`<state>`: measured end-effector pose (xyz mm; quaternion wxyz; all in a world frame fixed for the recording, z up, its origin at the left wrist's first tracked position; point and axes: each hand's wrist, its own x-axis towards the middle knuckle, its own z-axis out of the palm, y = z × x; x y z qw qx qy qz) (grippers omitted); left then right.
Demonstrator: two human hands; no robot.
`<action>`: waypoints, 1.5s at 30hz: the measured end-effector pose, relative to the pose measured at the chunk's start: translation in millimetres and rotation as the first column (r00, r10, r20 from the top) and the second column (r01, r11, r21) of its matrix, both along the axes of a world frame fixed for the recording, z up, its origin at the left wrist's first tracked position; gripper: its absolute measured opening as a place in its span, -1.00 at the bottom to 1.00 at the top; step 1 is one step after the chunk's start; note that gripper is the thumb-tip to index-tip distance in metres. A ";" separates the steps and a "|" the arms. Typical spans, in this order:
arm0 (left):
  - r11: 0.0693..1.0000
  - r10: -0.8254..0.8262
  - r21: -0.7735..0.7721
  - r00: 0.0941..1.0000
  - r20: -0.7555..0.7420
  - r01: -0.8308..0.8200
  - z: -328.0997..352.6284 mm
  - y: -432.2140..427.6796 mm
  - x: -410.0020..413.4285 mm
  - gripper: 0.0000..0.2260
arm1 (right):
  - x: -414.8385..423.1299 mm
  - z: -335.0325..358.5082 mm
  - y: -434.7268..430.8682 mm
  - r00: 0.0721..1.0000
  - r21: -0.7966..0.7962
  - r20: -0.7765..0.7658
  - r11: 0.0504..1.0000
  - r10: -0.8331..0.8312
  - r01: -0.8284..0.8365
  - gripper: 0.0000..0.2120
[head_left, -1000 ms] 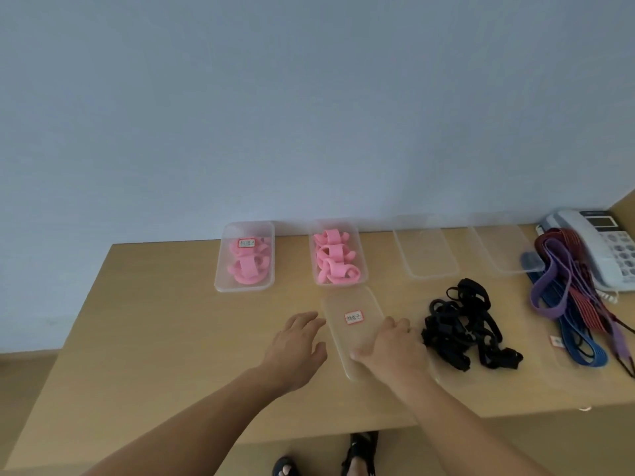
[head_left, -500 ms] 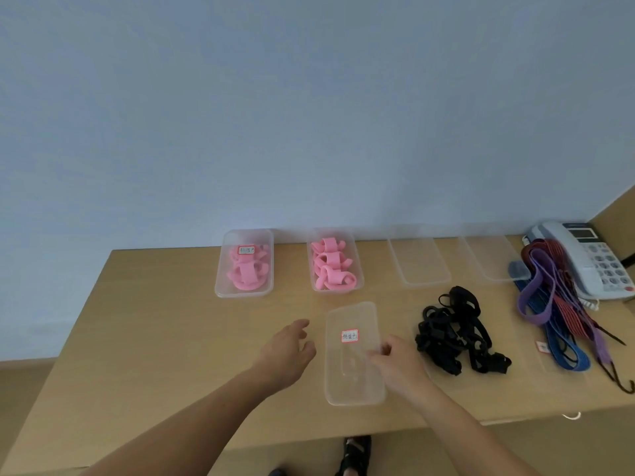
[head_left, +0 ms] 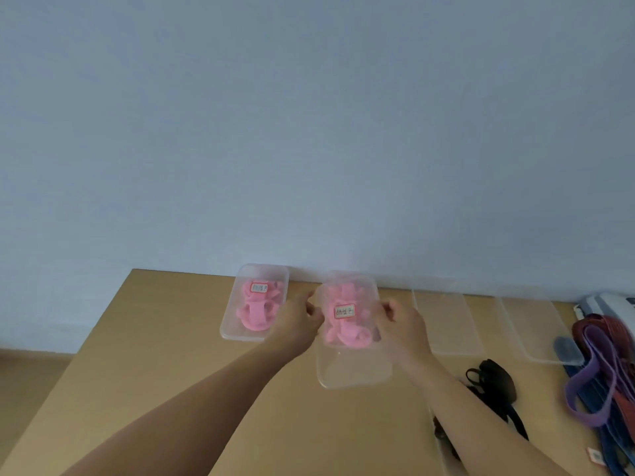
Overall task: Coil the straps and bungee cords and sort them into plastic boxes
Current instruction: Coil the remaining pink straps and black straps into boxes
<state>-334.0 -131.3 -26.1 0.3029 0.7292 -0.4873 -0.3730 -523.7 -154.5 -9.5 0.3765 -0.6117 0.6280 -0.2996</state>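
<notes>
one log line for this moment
step: lidding | left hand: grips lid | right hand: grips lid | lid: over right pink-strap box

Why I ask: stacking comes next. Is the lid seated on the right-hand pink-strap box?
Not seated. Left hand and right hand pinch the lid by its sides over the box; its near end overhangs the pink straps.

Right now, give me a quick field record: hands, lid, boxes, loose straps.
left hand: pinches left edge of labelled lid
right hand: pinches its right edge
labelled lid: tilted, held over second box's pink straps; seating unclear
first pink box: closed, label on top, left of the hands
empty clear boxes: two by the wall, right of the hands
black straps: loose pile by right forearm
coloured straps: loose, far right
</notes>
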 end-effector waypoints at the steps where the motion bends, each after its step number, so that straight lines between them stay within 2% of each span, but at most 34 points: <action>1: 1.000 0.028 0.014 1.000 -0.006 -0.028 -2.0 -11.2 0.6 -0.71 | 2.3 -3.6 -13.2 0.999 -0.018 -0.035 1.000 -0.012 0.011 -0.75; 3: 0.997 0.048 0.059 0.998 0.042 -0.051 -9.6 -28.4 -1.3 -0.90 | 6.7 -13.5 -33.8 0.998 -0.005 -0.063 1.000 -0.016 0.016 -0.78; 6: 0.991 0.065 0.110 0.990 0.123 -0.079 -24.1 -44.0 -5.7 -0.95 | 12.5 -30.8 -54.1 0.997 0.036 -0.073 0.999 0.037 -0.034 -0.80; 11: 0.981 0.120 0.134 0.981 0.154 -0.142 -41.8 -62.4 -4.9 -0.75 | 12.0 -50.2 -77.6 0.996 0.069 -0.075 0.997 0.050 -0.045 -0.85; 20: 0.982 0.143 0.112 0.984 0.104 -0.154 -48.6 -72.8 -12.2 -0.80 | -7.4 -66.5 -86.1 0.996 0.119 -0.094 0.993 0.005 0.006 -0.79; 26: 0.971 0.189 0.157 0.982 -0.027 -0.183 -48.9 -71.3 -14.0 -0.82 | -9.9 -73.4 -85.8 0.993 0.159 -0.115 0.986 -0.040 0.058 -0.82; 28: 0.972 0.173 0.163 0.985 -0.010 -0.169 -47.4 -71.3 -14.0 -0.78 | -9.7 -73.8 -89.7 0.992 0.197 -0.123 0.978 -0.038 0.062 -0.86; 30: 0.982 0.120 0.133 0.989 0.089 -0.131 -44.0 -69.7 -15.8 -0.69 | -9.2 -73.5 -93.7 0.984 0.224 -0.176 0.974 -0.003 0.043 -0.88; 31: 0.992 0.071 0.086 0.972 0.223 -0.092 -43.3 -68.8 -16.9 -0.61 | -9.2 -73.0 -95.1 0.973 0.220 -0.228 0.975 0.024 0.028 -0.88; 33: 0.996 -0.060 -0.028 0.834 0.549 0.090 -44.0 -67.3 -22.5 -0.49 | -9.7 -71.3 -96.4 0.941 0.196 -0.331 0.981 0.066 0.000 -0.82; 35: 0.946 -0.212 -0.031 0.691 0.691 0.322 -41.8 -67.7 -33.3 -0.47 | -10.2 -70.5 -96.9 0.920 0.180 -0.382 0.984 0.081 -0.012 -0.75; 37: 0.906 -0.314 0.039 0.608 0.729 0.422 -42.5 -68.4 -47.4 -0.40 | -9.9 -70.0 -95.8 0.908 0.166 -0.412 0.986 0.081 -0.013 -0.70; 39: 0.905 -0.307 0.062 0.544 0.781 0.421 -48.4 -67.2 -58.4 -0.37 | -9.5 -68.9 -94.2 0.906 0.154 -0.415 0.988 0.078 -0.014 -0.63; 42: 0.891 -0.383 0.141 0.550 0.742 0.431 -61.8 -62.3 -61.8 -0.37 | -10.7 -68.1 -94.3 0.905 0.152 -0.415 0.988 0.096 -0.035 -0.61; 45: 0.887 -0.385 0.140 0.536 0.751 0.441 -67.3 -61.5 -59.5 -0.34 | -14.2 -67.9 -97.9 0.888 0.158 -0.440 0.985 0.132 -0.069 -0.68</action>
